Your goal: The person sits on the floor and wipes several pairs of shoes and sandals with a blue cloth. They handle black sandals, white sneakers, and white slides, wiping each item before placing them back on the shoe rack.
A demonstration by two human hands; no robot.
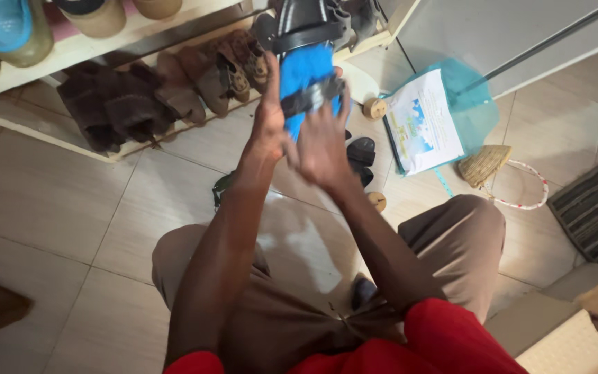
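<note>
Head view: we look down past our knees at a tiled floor (50,201) beside a low shoe rack (70,52).
Sandal: a blue sandal with black straps (307,73) is held up in front of us, over the rack's lower shelf, sole side toward the camera.
Left hand (270,121): it steadies the sandal's left edge; we cannot tell how its fingers lie.
Right hand (323,142): its fingers are spread across the lower strap, gripping the sandal from below, likely to keep it from twisting.
Rack: brown shoes (219,69) and dark slippers (115,104) sit in a row on the lower shelf.
Floor: a printed sheet on a teal folder (427,121) and a small straw brush (484,165) lie to our right.
</note>
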